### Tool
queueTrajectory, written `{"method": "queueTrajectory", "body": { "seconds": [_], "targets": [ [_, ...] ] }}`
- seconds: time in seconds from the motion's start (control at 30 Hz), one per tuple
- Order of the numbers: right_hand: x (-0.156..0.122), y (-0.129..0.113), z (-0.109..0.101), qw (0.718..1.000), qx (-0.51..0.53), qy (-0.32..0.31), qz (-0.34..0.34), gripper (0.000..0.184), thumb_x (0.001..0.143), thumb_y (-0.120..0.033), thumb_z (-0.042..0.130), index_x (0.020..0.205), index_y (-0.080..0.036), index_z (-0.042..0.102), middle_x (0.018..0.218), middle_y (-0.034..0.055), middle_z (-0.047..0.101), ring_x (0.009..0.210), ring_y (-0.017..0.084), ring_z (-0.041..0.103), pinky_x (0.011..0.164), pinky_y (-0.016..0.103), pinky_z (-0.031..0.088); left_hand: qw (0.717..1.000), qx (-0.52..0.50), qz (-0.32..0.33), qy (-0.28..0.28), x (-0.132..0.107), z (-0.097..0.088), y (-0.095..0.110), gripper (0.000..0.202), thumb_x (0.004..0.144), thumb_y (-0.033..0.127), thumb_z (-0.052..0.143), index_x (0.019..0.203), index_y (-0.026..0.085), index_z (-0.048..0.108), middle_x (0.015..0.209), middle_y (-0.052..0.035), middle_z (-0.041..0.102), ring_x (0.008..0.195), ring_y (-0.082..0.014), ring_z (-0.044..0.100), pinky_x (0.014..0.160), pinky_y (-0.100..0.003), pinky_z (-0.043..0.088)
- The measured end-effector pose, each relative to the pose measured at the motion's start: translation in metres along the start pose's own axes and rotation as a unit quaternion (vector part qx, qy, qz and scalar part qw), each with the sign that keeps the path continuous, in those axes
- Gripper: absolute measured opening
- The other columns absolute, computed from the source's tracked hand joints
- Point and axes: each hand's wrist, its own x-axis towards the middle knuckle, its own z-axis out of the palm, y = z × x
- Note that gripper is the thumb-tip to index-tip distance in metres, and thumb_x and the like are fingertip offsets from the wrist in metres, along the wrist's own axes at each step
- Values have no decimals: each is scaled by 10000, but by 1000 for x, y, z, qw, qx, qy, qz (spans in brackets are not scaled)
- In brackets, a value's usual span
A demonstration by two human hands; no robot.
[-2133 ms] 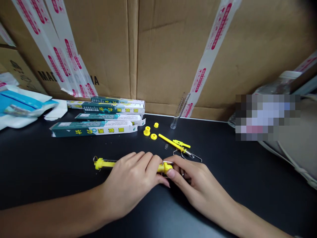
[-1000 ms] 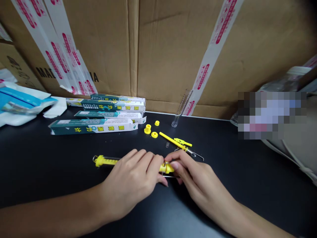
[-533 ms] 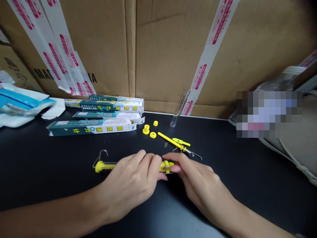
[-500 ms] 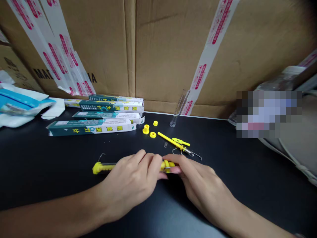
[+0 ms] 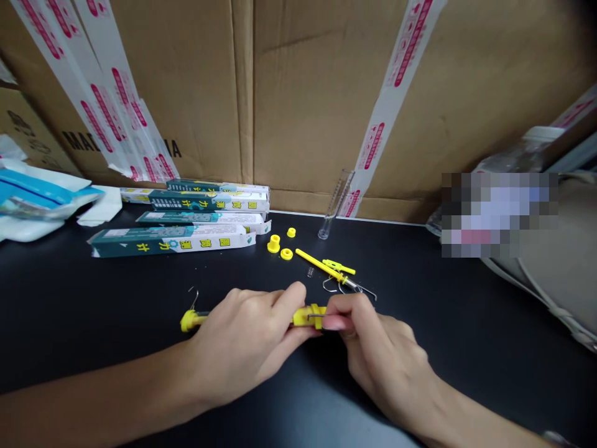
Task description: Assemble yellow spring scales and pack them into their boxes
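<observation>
My left hand (image 5: 245,333) wraps around the clear tube of a yellow spring scale (image 5: 301,317), covering most of its body. On its left end, a yellow cap (image 5: 189,320) with a thin metal hook juts out past my wrist side. My right hand (image 5: 387,348) pinches the yellow right end between thumb and forefinger, where a short metal rod shows. Just beyond my hands lie a yellow rod (image 5: 319,264) with metal hooks, a flat yellow piece (image 5: 338,267) and a small spring (image 5: 310,272). Three yellow caps, one of them flanged (image 5: 274,244), sit farther back.
A clear tube (image 5: 334,208) stands upright, slightly tilted, near the cardboard wall (image 5: 303,112). Several narrow printed boxes (image 5: 172,241) lie at the back left, beside a blue and white package (image 5: 41,193). On the right are a plastic bottle (image 5: 517,149) and a beige bag (image 5: 559,249).
My right hand has shifted slightly right and its fingers have curled more, baring more of the scale's yellow right end. The scale's left cap has moved a little right.
</observation>
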Motion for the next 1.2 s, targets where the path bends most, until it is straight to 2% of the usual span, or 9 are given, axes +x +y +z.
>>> {"method": "queueTrajectory", "body": {
  "seconds": [0.13,0.27,0.47,0.67,0.8,0.93,1.03,1.1,1.2],
  "targets": [
    [-1,-1,0,1000,-10,4,14,231,955,-24,320,939,-205,461,631,-51,613,370,82,520,397,183,384,1000,-7,13,5,-1,1,-1,257,925,302,642,869,233,401,732,51,675,616,-198,696,485,-276,354],
    [-2,-1,1,1000,-9,-1,13,236,921,-4,341,934,-207,459,622,-58,576,371,79,490,394,189,355,999,-18,32,7,-1,4,-3,218,954,316,596,882,235,407,706,65,627,590,-176,660,498,-277,350],
    [-4,1,2,1000,26,-7,3,282,897,36,328,978,-197,465,693,-41,598,448,71,524,491,164,414,998,-24,56,9,-2,4,-3,205,977,301,553,862,233,398,676,72,576,551,-149,604,501,-277,343],
    [-3,1,3,997,69,-19,17,310,874,55,326,981,-198,470,705,-41,588,501,71,543,528,153,424,995,15,89,37,-3,5,-3,185,1024,315,445,865,228,409,673,57,577,554,-159,618,483,-292,355],
    [-1,4,1,995,88,-38,-20,303,873,51,327,977,-200,462,700,-36,563,514,89,529,525,174,421,995,47,72,43,-5,9,-3,173,1019,299,447,867,223,416,689,40,613,582,-188,653,477,-309,378],
    [-1,8,3,994,91,-59,-31,300,870,49,322,988,-199,442,747,-10,565,557,111,529,534,194,427,999,29,19,9,-6,10,-2,154,963,282,557,893,215,437,746,23,663,625,-206,679,495,-305,408],
    [-1,9,3,992,107,-65,-20,266,893,26,322,983,-199,432,774,3,566,572,119,520,544,208,434,1000,-11,-19,-17,-5,7,1,116,951,278,581,984,210,493,821,13,693,725,-206,699,585,-292,456],
    [0,7,0,990,122,-76,-9,223,934,-11,320,960,-203,430,776,5,568,574,123,515,544,218,438,998,-26,-31,-44,-3,3,2,62,957,261,566,943,213,529,833,13,691,750,-195,690,632,-286,457],
    [2,1,-5,987,126,-104,4,151,1017,-146,341,923,-210,441,761,4,581,584,137,540,534,241,451,995,-15,-32,-93,1,-5,2,138,943,210,570,814,205,523,776,17,663,664,-178,648,590,-280,402]
  ]
}}
